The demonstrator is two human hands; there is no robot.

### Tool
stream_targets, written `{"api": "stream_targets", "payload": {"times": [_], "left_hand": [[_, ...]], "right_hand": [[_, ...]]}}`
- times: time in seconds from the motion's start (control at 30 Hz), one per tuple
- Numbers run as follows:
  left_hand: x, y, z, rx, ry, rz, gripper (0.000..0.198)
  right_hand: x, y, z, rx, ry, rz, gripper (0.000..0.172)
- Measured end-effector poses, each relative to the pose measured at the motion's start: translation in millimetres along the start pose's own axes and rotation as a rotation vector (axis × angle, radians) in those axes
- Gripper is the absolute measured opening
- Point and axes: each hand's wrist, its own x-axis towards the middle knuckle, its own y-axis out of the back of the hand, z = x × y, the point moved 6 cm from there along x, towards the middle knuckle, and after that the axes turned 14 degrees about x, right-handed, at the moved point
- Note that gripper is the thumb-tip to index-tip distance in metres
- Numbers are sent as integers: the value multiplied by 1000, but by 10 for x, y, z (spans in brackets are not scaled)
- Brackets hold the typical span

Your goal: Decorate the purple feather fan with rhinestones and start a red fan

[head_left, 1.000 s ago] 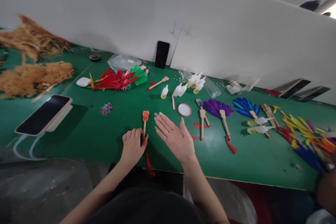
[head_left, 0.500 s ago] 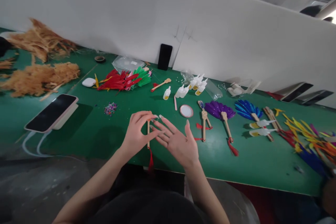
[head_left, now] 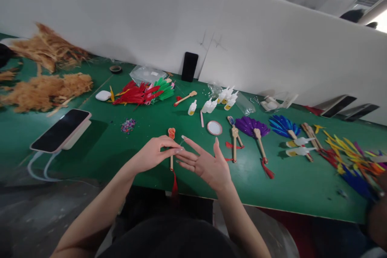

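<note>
My left hand (head_left: pixel 154 152) is closed in a pinch at the fingertips of my right hand (head_left: pixel 208 165); whether a small thing is between its fingers I cannot make out. A faint clear sliver or strand shows by the pinch. Palm up, my right hand is open with its fingers spread. Beneath the left fingers, a wooden fan handle (head_left: pixel 171 134) lies upright on the table, its rounded top orange-red. A red tassel (head_left: pixel 174 185) hangs from its lower end over the table edge.
Ahead on the green table (head_left: pixel 145 123) are small glue bottles (head_left: pixel 192 107), a round white dish (head_left: pixel 214 127), a pink stick (head_left: pixel 202 119) and bead bits (head_left: pixel 128 125). A purple feather fan (head_left: pixel 252 126) lies right, a phone (head_left: pixel 62 131) left, red feathers (head_left: pixel 136 93) behind.
My left hand has lowered and flattened, its pinch shifting down to the right fingertips. The orange-red top of the handle is now uncovered. My right hand stays nearly in place.
</note>
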Motion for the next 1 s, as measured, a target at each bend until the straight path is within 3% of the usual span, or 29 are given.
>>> {"api": "stream_targets", "payload": {"times": [0.13,0.27,0.47,0.67,0.8,1.0], "left_hand": [[3,21,-18,-69,3,-105,21],[28,17,-3,-86,81,-77,17],[45,-86,25,-86,202,-52,32],[4,-56,-13,-99,67,-180,17],[-31,-16,-23,-129,-8,-258,20],[-29,21,-23,-67,9,-81,13]], "right_hand": [[-19,-11,-43,-32,-28,20,99],[-14,-28,-39,-26,-49,7,99],[44,-24,38,-116,-89,-15,99],[30,18,7,-58,-119,-16,102],[16,24,-16,-8,-128,-7,102],[41,35,-19,-75,-130,23,103]]}}
